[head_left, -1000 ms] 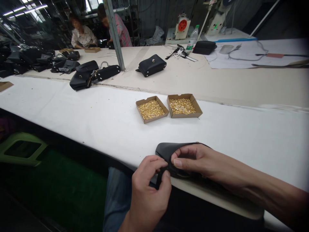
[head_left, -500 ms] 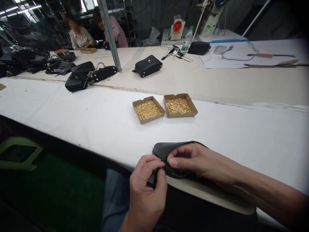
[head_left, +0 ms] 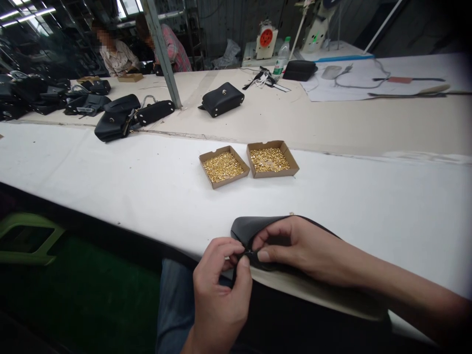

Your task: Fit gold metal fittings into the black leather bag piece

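Left hand (head_left: 223, 285) and right hand (head_left: 297, 248), fingertips of both pinched on one black leather bag (head_left: 254, 227) at the near edge of the counter (head_left: 155, 196); beyond, two cardboard trays (head_left: 273, 174) of small gold-coloured fittings (head_left: 223, 167); farther, one black handbag (head_left: 223, 102).

left hand (head_left: 223, 287) pinching, thumb (head_left: 242, 278) below fingers (head_left: 226, 246); right hand (head_left: 295, 248) beside it, fingers curled, forearm (head_left: 391, 285) slanting.

Dim workshop, bright window (head_left: 129, 6) at upper left, glowing strip lights (head_left: 31, 18), metal post (head_left: 164, 59) at the pale tabletop (head_left: 368, 191), dark back wall (head_left: 228, 22), green floor (head_left: 96, 290), light-green chair (head_left: 50, 242)
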A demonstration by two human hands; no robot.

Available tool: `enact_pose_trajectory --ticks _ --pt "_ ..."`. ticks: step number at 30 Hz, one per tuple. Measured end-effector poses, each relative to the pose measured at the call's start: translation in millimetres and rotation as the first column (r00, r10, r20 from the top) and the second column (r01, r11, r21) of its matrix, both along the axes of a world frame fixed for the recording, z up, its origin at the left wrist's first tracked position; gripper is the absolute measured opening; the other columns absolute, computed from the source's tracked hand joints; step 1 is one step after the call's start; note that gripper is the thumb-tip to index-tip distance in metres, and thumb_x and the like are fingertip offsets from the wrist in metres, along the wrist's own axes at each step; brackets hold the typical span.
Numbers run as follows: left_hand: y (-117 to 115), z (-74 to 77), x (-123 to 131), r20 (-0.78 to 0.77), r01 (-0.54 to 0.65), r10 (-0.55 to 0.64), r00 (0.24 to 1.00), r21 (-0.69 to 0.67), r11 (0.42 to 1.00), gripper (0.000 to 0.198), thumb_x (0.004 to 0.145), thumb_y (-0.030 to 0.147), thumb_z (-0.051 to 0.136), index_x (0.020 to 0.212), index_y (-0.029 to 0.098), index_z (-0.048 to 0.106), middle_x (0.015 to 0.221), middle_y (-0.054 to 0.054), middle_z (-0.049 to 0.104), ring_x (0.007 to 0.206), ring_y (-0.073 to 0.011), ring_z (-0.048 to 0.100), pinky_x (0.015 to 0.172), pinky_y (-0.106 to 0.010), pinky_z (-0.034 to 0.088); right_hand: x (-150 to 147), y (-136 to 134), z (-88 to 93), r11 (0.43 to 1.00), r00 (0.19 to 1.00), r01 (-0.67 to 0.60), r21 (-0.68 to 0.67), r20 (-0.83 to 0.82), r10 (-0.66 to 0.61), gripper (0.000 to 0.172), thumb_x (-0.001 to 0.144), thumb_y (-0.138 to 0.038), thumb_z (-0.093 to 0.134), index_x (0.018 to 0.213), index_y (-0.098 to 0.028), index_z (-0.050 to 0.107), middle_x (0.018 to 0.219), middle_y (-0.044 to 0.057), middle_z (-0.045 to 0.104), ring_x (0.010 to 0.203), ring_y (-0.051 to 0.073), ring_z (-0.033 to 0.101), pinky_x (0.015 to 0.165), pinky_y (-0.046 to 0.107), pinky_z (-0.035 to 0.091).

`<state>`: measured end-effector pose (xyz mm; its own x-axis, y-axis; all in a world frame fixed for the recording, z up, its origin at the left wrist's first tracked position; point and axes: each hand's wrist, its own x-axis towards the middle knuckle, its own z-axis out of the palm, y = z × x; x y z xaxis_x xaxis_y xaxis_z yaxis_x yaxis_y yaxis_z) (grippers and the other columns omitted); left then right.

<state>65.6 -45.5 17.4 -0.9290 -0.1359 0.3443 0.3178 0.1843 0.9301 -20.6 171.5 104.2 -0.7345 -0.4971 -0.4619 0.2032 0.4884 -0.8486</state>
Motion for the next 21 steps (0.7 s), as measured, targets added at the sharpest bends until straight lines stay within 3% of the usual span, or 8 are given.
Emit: enact_pose_trajectory --ticks 4,11,16,21 --pt "-0.9 -2.1 0.2 0.017 0.010 -0.011 1.000 0.009 1.000 0.020 0.109 0.013 0.071 0.122 0.026 0.079 0.123 -0.007 0.078 0.109 -0.0208 0.080 0.083 -0.026 0.072 8.3 -0.7 -8.1 0.996 0.970 -0.044 0.080 -0.233 0.062 0.010 0.106 -0.038 0.081 0.104 -0.033 0.089 0.097 -0.007 0.083 0.092 0.020 0.072 0.092 0.033 0.052" --pt "-1.7 2.0 -0.6 0.012 0.003 -0.002 1.000 -0.077 0.997 0.018 0.111 0.015 0.070 0.123 0.025 0.080 0.119 -0.006 0.080 0.100 -0.0174 0.080 0.080 -0.023 0.068 23.0 1.1 -15.3 0.995 0.888 -0.044 -0.091 -0.460 -0.003 0.014 0.112 -0.027 0.072 0.107 -0.030 0.084 0.114 -0.002 0.084 0.104 0.019 0.077 0.097 0.030 0.056" --pt "-1.8 10.4 -5.6 0.076 0.007 0.002 0.997 -0.119 0.993 0.012 0.111 0.021 0.073 0.119 0.024 0.082 0.110 -0.004 0.082 0.091 -0.0176 0.082 0.077 -0.024 0.068 20.1 2.4 -12.3 0.988 0.862 -0.059 -0.142 -0.507 -0.021 0.017 0.113 -0.022 0.071 0.106 -0.029 0.085 0.110 -0.002 0.083 0.100 0.017 0.078 0.093 0.029 0.058" --pt "-2.4 8.5 -6.4 0.204 0.018 -0.021 0.979 0.012 1.000 0.011 0.111 0.029 0.077 0.115 0.022 0.085 0.107 -0.006 0.084 0.088 -0.0174 0.080 0.075 -0.021 0.066 16.2 3.4 -12.0 0.985 0.855 -0.063 -0.163 -0.517 -0.031 0.018 0.110 -0.019 0.073 0.103 -0.028 0.087 0.103 -0.002 0.084 0.095 0.016 0.077 0.088 0.028 0.058"
